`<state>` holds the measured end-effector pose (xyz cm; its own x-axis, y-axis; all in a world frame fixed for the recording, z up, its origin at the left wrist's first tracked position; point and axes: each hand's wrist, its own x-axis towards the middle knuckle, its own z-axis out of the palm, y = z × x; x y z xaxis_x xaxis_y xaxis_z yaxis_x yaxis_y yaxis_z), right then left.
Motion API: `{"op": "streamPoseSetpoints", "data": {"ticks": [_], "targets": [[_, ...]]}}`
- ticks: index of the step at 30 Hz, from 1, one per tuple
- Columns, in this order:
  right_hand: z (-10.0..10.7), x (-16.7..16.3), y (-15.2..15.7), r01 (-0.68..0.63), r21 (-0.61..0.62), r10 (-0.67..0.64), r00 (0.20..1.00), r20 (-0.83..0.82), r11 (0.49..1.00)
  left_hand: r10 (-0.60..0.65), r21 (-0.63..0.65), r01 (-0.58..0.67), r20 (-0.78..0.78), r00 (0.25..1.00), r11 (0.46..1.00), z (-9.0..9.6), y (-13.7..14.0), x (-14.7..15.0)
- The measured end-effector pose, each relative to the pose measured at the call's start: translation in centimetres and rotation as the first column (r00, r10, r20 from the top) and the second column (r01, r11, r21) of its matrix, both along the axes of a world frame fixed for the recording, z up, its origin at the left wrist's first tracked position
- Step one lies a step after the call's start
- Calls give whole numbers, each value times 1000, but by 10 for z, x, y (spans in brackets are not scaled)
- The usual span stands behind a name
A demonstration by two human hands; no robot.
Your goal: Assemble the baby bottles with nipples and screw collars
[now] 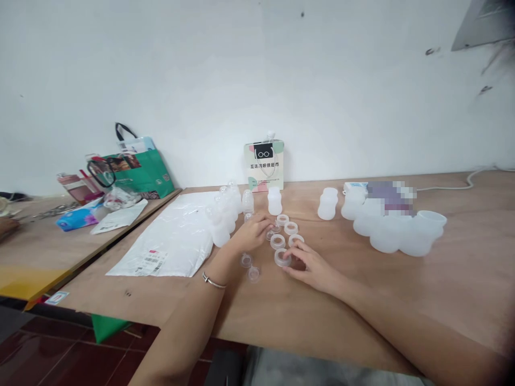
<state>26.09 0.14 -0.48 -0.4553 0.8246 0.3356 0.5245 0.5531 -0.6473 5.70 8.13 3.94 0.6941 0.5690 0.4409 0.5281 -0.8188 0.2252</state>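
Note:
My right hand [311,266] has its thumb and fingers on the edge of a translucent screw ring [277,258], the nearest of several such rings on the table. My left hand [254,234] is closed at the fingertips, beside a far ring [282,220] and over small clear pieces; what it pinches, if anything, is hidden. Two small clear round caps [250,268] lie below my left wrist. Beyond my hands stands a frosted bottle body [274,201]. Left of my left hand is a cluster of clear domed pieces and frosted bottles [222,221].
More frosted bottle bodies [388,236] stand to the right, with another bottle [328,203] apart from them. A white plastic mailer [164,233] lies left. A paper bag [263,166] leans at the wall. A green bag [151,174] and a tissue pack [79,214] occupy the left table.

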Motion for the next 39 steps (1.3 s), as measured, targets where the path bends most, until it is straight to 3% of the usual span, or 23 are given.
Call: {"op": "streamPoseSetpoints", "data": {"ticks": [3,6,7,9,11,12,14,18,23,30,33,36,39], "targets": [[-2,-1,3,7,-70,-16,993,-118,998,8,59,-7,-19,1000,998,-1,-1,2],[-1,-2,8,-39,-287,-86,908,-411,957,47,112,-43,-32,998,993,-4,0,3],[0,-2,10,-96,-386,-140,830,-540,917,63,131,-57,-41,997,990,-5,0,3],[5,-2,13,-285,-546,-294,606,-740,788,96,163,-81,-85,992,983,-8,2,2],[10,0,15,-466,-591,-439,400,-805,659,118,169,-93,-147,982,981,-10,4,-1],[11,1,16,-525,-587,-483,336,-809,616,120,155,-94,-169,978,983,-11,5,-2],[13,3,17,-585,-565,-517,270,-812,581,107,91,-92,-180,978,992,-13,8,-4],[13,4,16,-611,-547,-512,255,-820,572,87,-53,-97,-173,981,994,-20,12,-4],[13,4,13,-638,-533,-493,264,-829,555,101,-128,-126,-187,977,984,-23,14,-1],[12,4,13,-623,-534,-488,266,-831,571,199,-94,-215,-149,968,972,-18,10,-2],[14,4,12,-617,-540,-500,260,-826,572,152,-2,-152,-35,988,988,-7,3,-1],[15,4,12,-614,-535,-501,249,-829,580,34,7,-35,187,982,999,7,-11,6],[15,2,13,-630,-518,-504,224,-834,579,-100,-37,134,482,871,990,14,-27,18]]}}
